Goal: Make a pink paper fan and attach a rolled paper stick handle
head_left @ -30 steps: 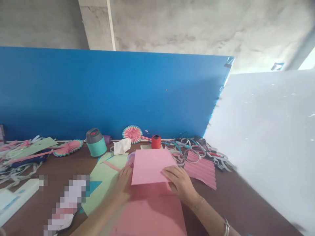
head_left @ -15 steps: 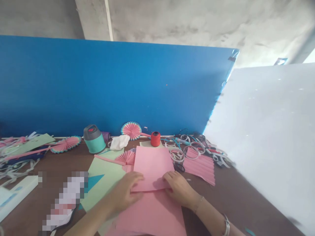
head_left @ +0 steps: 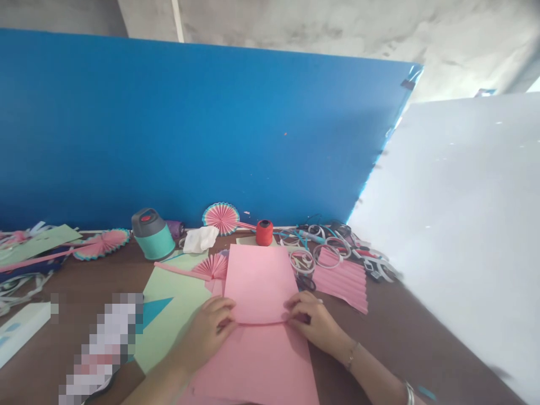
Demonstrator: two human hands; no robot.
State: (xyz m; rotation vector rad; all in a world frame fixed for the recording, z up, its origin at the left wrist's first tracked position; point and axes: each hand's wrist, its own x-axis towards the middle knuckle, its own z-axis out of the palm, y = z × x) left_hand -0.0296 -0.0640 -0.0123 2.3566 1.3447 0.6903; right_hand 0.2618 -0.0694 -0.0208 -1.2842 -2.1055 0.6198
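A pink sheet of paper lies in front of me, its near edge curving up slightly. My left hand pinches that edge at the left corner between thumb and fingers. At the right corner my right hand is closed on the same edge. Beneath it, a larger stretch of pink paper spreads toward me. To the left, a pleated pink fan with a stick handle rests on pale green paper.
Along the blue partition stand a teal-and-grey container, a white tissue, a round paper fan and a red thread spool. Rolls of tape and cables crowd the right, beside pleated pink paper.
Both hands have closed more firmly on the sheet's near edge, which now bows upward a little. The view has tilted down slightly.
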